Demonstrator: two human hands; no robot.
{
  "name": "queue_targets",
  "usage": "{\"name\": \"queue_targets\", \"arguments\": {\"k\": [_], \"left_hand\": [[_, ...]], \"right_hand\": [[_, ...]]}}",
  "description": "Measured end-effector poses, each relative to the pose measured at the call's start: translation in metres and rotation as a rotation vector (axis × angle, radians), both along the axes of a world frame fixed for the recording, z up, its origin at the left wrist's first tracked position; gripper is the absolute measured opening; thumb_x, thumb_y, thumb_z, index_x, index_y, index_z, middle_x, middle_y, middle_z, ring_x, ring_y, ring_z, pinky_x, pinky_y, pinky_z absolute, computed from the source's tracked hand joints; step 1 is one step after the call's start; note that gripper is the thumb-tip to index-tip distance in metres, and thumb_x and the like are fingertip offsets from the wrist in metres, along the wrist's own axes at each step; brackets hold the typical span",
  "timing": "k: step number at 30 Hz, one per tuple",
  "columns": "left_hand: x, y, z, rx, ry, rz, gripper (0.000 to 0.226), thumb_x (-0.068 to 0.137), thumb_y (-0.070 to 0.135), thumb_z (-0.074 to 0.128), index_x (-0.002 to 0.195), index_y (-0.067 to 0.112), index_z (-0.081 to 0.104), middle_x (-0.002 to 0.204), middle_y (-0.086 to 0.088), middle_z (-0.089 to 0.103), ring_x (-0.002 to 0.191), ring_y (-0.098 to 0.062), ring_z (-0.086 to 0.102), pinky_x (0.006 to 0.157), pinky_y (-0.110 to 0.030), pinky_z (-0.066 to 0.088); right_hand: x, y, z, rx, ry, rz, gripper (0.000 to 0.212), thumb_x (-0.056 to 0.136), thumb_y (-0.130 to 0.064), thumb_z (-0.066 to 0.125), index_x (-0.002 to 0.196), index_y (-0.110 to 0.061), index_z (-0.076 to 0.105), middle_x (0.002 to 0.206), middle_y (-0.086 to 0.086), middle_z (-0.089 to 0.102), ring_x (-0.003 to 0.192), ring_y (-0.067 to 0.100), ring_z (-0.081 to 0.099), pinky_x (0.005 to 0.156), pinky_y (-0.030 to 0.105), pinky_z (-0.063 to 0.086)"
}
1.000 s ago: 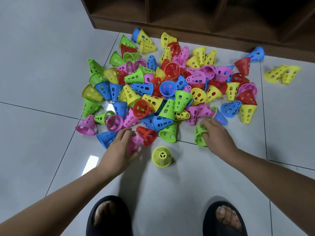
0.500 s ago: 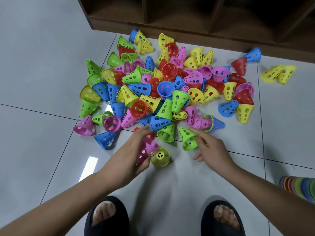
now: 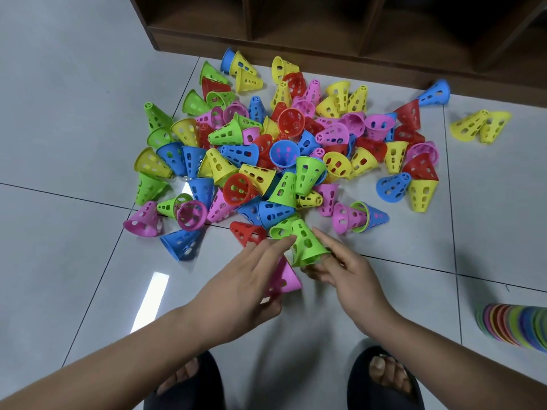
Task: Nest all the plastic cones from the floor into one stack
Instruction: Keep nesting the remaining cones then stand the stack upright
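Observation:
A big loose pile of perforated plastic cones in red, yellow, green, blue and pink lies on the grey tiled floor. My left hand holds a pink cone under its palm, fingers stretched toward the pile. Just right of it, my right hand pinches a green cone by its wide rim, narrow end pointing away from me. The two held cones nearly touch. A lying stack of nested cones shows at the right edge.
A dark wooden shelf unit stands behind the pile. Two nested yellow cones and a blue cone lie apart at the right. My feet in black slippers are at the bottom edge.
Both hands picked cones off the floor, pink in the left and green in the right, and drew them together. The upright yellow cone near the left hand is no longer visible.

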State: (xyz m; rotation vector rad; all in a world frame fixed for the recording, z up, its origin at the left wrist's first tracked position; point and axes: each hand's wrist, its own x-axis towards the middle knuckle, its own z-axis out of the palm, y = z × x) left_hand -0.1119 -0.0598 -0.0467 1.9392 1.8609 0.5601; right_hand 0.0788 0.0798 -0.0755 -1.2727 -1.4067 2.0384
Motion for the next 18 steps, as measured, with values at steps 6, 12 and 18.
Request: {"name": "queue_targets", "arguments": {"k": [6,12,18], "left_hand": [[0.002,-0.004,-0.002,-0.001,-0.080,0.013,0.066,0.093,0.023,0.074,0.151,0.015,0.045,0.157,0.004,0.049,0.132,-0.023,0.053,0.106,-0.036,0.050],[0.008,0.001,-0.005,0.000,-0.135,0.017,0.057,0.099,0.031,0.070,0.150,0.017,0.051,0.160,0.004,0.048,0.135,-0.023,0.057,0.109,-0.038,0.050],[0.008,0.001,-0.006,-0.028,-0.248,0.070,0.053,0.091,0.032,0.081,0.140,0.023,0.062,0.137,0.013,0.058,0.118,-0.009,0.061,0.094,-0.026,0.054]], "right_hand": [[0.002,0.001,-0.005,-0.016,-0.002,0.012,0.043,0.100,0.010,0.054,0.123,-0.021,0.074,0.116,0.008,0.078,0.105,0.031,0.077,0.095,0.036,0.061],[-0.001,0.001,-0.005,-0.350,0.189,0.030,0.039,0.087,-0.014,0.057,0.126,-0.006,0.057,0.104,0.015,0.070,0.086,0.022,0.063,0.078,0.033,0.053],[0.003,0.010,0.000,-0.365,0.140,0.194,0.024,0.100,-0.017,0.067,0.121,-0.004,0.070,0.111,0.016,0.073,0.104,0.028,0.067,0.089,0.037,0.051]]}}
